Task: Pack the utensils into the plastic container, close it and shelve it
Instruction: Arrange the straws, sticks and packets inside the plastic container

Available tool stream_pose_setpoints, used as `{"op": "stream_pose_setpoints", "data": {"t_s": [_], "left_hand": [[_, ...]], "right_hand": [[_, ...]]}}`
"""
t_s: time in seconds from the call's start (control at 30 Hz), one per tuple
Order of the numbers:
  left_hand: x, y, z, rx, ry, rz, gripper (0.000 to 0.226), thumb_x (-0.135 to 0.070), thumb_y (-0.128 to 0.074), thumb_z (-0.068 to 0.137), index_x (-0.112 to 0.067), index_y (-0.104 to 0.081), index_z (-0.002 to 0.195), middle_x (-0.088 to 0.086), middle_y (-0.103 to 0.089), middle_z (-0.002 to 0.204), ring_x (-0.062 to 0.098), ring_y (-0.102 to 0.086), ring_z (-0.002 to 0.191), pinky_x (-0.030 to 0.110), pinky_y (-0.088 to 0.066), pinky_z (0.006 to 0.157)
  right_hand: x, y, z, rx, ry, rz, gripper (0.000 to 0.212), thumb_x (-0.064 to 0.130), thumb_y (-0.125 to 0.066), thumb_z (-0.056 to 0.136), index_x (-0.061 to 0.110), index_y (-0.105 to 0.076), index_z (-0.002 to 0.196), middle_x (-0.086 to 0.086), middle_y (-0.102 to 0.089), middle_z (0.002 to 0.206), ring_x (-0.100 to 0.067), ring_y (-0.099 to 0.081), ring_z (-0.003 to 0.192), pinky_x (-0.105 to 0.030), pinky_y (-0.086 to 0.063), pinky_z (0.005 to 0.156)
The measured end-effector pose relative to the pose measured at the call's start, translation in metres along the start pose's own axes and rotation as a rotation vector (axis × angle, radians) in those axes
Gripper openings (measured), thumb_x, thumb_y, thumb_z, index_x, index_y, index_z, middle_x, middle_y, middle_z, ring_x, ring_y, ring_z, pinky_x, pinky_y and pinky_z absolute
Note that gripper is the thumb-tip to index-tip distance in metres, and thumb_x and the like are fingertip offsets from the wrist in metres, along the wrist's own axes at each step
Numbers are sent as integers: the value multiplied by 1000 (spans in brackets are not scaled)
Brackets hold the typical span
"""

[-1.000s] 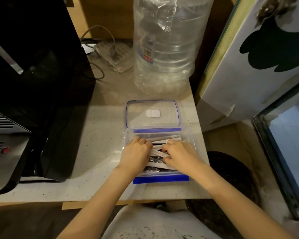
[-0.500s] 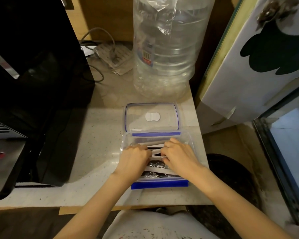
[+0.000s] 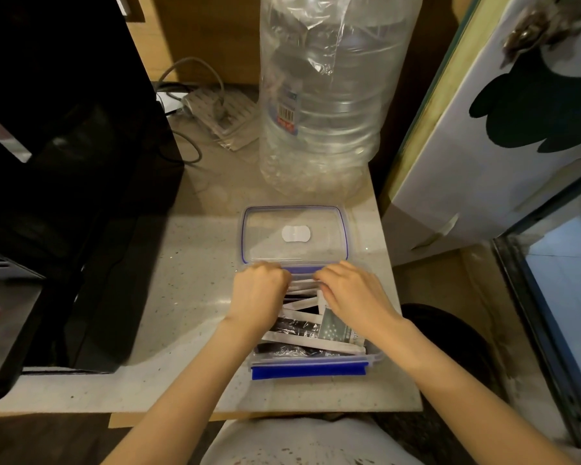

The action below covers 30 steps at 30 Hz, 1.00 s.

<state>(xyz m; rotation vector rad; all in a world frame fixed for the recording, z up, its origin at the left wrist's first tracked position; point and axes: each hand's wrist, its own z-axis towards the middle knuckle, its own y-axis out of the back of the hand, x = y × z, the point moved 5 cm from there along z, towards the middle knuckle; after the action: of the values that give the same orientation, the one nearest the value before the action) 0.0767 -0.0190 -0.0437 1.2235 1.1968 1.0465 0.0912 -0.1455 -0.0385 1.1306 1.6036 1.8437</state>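
Both hands at far rim of open plastic container [image 3: 373,359], near table [image 3: 188,283] front edge.
Wrapped utensils [image 3: 302,330] lie inside; lid [image 3: 294,234] flat just behind. Left hand [image 3: 260,292] & right hand [image 3: 353,293] curled, fingers down at far edge, grip unclear; 1 s ago both sat mid-container.

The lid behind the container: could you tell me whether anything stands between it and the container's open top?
Yes: both hands, left and right, rest over the container, between its top and the lid.

A pale speckled counter [image 3: 188,263] meets a wooden back wall [image 3: 208,35]. A dark appliance [image 3: 64,162] fills its left side. Dim, warm light.
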Motion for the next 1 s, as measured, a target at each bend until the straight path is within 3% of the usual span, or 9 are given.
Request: {"op": "stream_pose_setpoints", "data": {"t_s": [0.13, 0.2, 0.27, 0.4, 0.47, 0.7, 0.8, 0.87, 1.0], "left_hand": [[0, -5, 3, -30, 59, 31, 34, -4, -89, 38, -17, -61, 52, 2, -60, 39, 20, -54, 31, 17, -23, 38], [-1, -9, 0, -19, 42, -10, 16, -5, -74, 70, -11, -65, 81, 8, -72, 66, 27, -66, 56, 26, -37, 47], [2, -16, -2, 5, 85, -90, 13, -2, -58, 83, -8, -62, 94, 12, -73, 84, 33, -66, 73, 32, -45, 56], [-1, -17, -11, -12, -7, -182, 19, 4, -78, 59, -12, -71, 68, 6, -73, 69, 27, -67, 62, 30, -54, 50], [-4, -18, -18, -45, -79, -196, 20, -1, -83, 53, -15, -72, 63, 3, -73, 67, 24, -67, 62, 29, -55, 50], [-7, -17, -26, 4, -110, -151, 16, -13, -87, 54, -19, -74, 63, -1, -69, 65, 21, -65, 68, 29, -52, 48], [-9, -17, -27, 15, -101, -129, 3, -14, -73, 75, -13, -74, 77, 4, -71, 82, 23, -62, 87, 31, -52, 64], [-10, -22, -27, 44, -112, -90, 11, -13, -60, 86, -11, -70, 89, 6, -69, 94, 23, -58, 96, 32, -49, 78], [-11, -20, -28, 82, -107, -71, 5, -7, -64, 82, -10, -68, 82, 7, -72, 85, 25, -64, 83, 33, -52, 76]], "right_hand": [[-5, -12, 0, 51, -21, -22, 29, 6, -58, 88, 12, -60, 116, -9, -67, 111, -22, -58, 105, -37, -54, 84], [-7, -14, 1, 57, -30, -24, 28, 6, -57, 88, 13, -60, 115, -8, -68, 109, -21, -58, 103, -37, -54, 83], [-6, -12, 1, 38, -26, -16, 28, 4, -60, 86, 12, -62, 112, -7, -69, 106, -22, -60, 100, -36, -55, 80], [-3, -2, -7, -34, 59, 8, 25, 3, -76, 71, 11, -70, 93, -4, -71, 89, -21, -66, 83, -32, -58, 62], [1, 1, -12, 15, 73, 32, 19, 11, -70, 79, 13, -69, 98, -3, -69, 95, -19, -64, 86, -30, -55, 68], [2, -7, -20, 203, 59, -31, 31, 29, -57, 89, 20, -57, 118, 2, -57, 118, -13, -51, 109, -30, -50, 85], [1, -10, -22, 240, 30, -20, 30, 29, -56, 89, 20, -56, 118, 1, -59, 117, -14, -53, 107, -30, -51, 86], [0, -11, -22, 239, 17, 3, 27, 28, -54, 90, 20, -56, 116, 1, -61, 116, -13, -56, 103, -29, -51, 85], [-1, -5, -21, 151, 0, 16, 28, 24, -54, 91, 20, -55, 118, 1, -59, 118, -12, -54, 106, -27, -51, 85]]}}
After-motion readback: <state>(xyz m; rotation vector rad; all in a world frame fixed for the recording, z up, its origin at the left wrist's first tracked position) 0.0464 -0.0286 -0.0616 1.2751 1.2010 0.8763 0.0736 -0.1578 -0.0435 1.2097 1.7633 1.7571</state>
